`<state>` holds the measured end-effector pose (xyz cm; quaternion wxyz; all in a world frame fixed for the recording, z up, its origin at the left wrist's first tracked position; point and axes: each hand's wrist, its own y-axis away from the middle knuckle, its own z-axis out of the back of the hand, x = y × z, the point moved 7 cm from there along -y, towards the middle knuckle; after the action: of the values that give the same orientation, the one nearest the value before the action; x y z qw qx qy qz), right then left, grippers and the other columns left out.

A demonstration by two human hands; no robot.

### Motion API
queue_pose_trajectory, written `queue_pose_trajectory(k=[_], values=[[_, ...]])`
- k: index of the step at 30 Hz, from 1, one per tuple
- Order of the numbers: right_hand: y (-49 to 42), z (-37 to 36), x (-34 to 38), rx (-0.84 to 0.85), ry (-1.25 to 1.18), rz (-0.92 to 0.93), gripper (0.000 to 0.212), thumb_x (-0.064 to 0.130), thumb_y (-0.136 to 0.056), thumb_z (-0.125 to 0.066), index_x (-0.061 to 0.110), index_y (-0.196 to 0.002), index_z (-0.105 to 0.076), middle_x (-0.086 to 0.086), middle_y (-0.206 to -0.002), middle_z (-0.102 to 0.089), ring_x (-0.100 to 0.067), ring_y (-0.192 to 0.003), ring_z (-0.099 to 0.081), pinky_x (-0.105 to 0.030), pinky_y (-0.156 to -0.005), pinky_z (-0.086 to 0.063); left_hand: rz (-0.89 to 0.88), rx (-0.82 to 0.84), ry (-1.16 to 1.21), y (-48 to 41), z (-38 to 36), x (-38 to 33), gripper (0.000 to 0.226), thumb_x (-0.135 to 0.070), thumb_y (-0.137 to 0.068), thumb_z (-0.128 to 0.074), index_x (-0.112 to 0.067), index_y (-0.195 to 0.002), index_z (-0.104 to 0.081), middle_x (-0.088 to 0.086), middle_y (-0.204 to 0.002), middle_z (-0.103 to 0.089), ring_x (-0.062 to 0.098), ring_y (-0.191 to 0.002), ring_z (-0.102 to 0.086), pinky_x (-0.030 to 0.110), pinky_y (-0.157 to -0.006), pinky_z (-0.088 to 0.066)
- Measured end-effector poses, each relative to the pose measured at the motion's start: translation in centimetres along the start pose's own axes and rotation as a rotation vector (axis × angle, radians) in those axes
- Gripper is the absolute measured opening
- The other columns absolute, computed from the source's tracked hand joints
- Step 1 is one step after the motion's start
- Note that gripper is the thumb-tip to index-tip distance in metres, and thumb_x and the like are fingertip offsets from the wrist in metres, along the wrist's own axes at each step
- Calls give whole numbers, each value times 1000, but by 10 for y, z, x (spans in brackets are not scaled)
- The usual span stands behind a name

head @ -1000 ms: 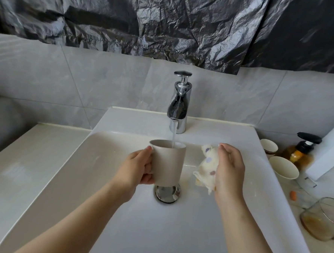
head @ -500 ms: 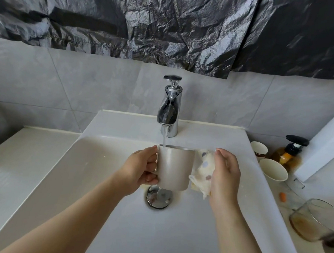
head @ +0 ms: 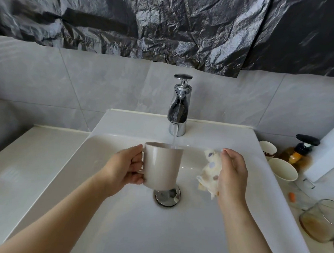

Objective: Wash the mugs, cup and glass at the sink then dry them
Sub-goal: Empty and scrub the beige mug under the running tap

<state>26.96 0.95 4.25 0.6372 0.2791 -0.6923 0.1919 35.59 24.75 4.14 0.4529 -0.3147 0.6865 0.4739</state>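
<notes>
The left hand (head: 124,170) is gripping the handle of a beige mug (head: 162,167), fingers curling through the loop and the thumb pressing on top of it. It is holding the mug upright above the basin of the white sink (head: 136,232), directly over the chrome drain (head: 167,195), whose rim is peeking out beneath the mug's base. A thin stream of water (head: 174,138) is running from the chrome faucet (head: 179,109) and falling just inside the mug's far rim.

The right hand (head: 231,173) is hovering beside the mug, apart from it, and is clutching a crumpled cream cloth (head: 210,172) with coloured dots. Its fingers are wrapping round the cloth, and a loose end is hanging down below the palm.

To the right of the sink, on the worktop (head: 311,252), the other dishes are waiting. A small paper cup (head: 268,150) with a brown band is standing nearest the wall, a wider cream cup (head: 282,169) is sitting just in front of it, and a clear glass (head: 324,220) with brownish residue at the bottom is sitting nearer the camera, partly cut off by the frame edge. An amber pump bottle (head: 299,152) with a black top is standing behind the cups. Grey tiles (head: 47,80) are covering the wall, and crinkled black plastic sheeting (head: 168,19) is hanging above them.
</notes>
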Motion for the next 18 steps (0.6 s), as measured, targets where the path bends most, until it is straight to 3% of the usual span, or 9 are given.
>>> queue_pose_trajectory(k=[3,6,9,12,15,18], values=[[0,3,-3,-16,21,-5,12,24,-94,-51,23,-101,-60,8,-105,-60,-8,-86,-55,-26,-56,-42,-58,43,-188,-1,-29,1,50,-26,-101,-40,-22,-53,-29,-5,-48,-23,15,-45,-22,25,-51,-37],[-2,5,-6,-21,27,-14,11,24,-94,-52,23,-100,-60,7,-103,-61,-8,-82,-55,-26,-56,-42,-128,26,-287,1,-40,3,47,-28,-99,-44,-20,-55,-32,-7,-49,-28,12,-45,-28,26,-54,-36],[-3,3,-5,-15,27,-9,10,24,-94,-51,24,-100,-60,9,-100,-61,-7,-83,-55,-25,-56,-42,-322,-44,-645,6,-37,-10,47,-35,-95,-51,-21,-52,-38,-10,-50,-36,11,-52,-36,26,-57,-32],[-4,0,-2,-5,19,-5,11,23,-94,-52,24,-101,-59,14,-97,-60,-3,-83,-55,-24,-55,-42,-570,-7,-932,17,-45,-25,46,-34,-94,-54,-21,-55,-33,-7,-53,-37,10,-56,-37,21,-55,-30],[-3,1,-2,-4,22,-9,10,23,-94,-51,26,-98,-60,14,-97,-60,-5,-85,-55,-26,-57,-44,-669,-11,-918,15,-47,-22,46,-32,-93,-55,-22,-55,-32,-7,-52,-38,9,-57,-38,20,-55,-30],[-3,5,-5,-19,18,-17,9,22,-94,-51,27,-94,-59,12,-95,-60,-5,-83,-56,-26,-58,-44,-513,-66,-630,5,-31,-7,45,-37,-91,-58,-21,-54,-38,-11,-50,-37,7,-53,-34,21,-52,-28]])
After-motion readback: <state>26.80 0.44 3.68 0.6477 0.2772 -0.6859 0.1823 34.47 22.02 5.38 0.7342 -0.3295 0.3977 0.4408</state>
